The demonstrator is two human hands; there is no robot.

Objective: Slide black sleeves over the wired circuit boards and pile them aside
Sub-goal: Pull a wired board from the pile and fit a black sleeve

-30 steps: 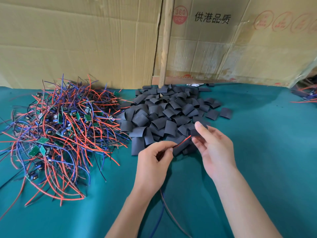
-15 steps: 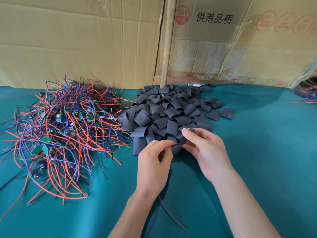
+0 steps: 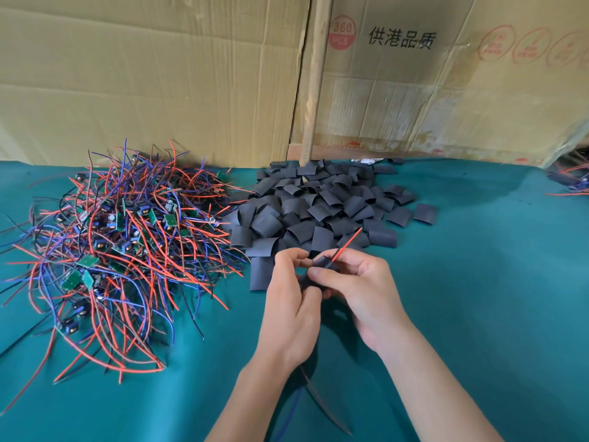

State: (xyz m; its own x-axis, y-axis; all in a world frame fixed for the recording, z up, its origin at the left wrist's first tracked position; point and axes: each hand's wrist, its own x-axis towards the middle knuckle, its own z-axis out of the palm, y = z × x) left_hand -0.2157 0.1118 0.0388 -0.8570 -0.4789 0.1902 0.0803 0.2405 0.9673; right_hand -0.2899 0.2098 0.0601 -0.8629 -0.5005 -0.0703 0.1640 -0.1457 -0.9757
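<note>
- A teal cloth-covered work table (image 3: 478, 314) is seen from above, backed by flattened brown corrugated cardboard sheets (image 3: 159, 84).
- Nearest the camera, two bare forearms are extended over the cloth, and a blue wire (image 3: 291, 409) and a dark wire (image 3: 322, 406) are seen trailing down beneath the wrists.
- The hands are brought close together at centre: the left hand (image 3: 291, 301) is curled around the lower end of a short black flexible sleeve (image 3: 323, 266), while the right hand (image 3: 357, 282) is pinched on the sleeve's upper part with thumb and fingers.
- A thin red wire (image 3: 347, 244) is shown sticking up and to the right out of the sleeve's top; the circuit board itself is hidden by the sleeve and fingers.
- Just beyond the hands, a loose heap of flattened black sleeve pieces (image 3: 318, 205) is spread across the cloth.
- To the left, a tangled pile of small green circuit boards with red, blue and black wires (image 3: 118, 244) is laid out, touching the sleeve heap's edge.
- At the far right edge, more red and blue wires (image 3: 570, 183) are partly visible.
- An upright wooden slat (image 3: 315, 78) is propped between the cardboard sheets, beside a red round "360 PCS" stamp (image 3: 341, 31) and black printed characters.
</note>
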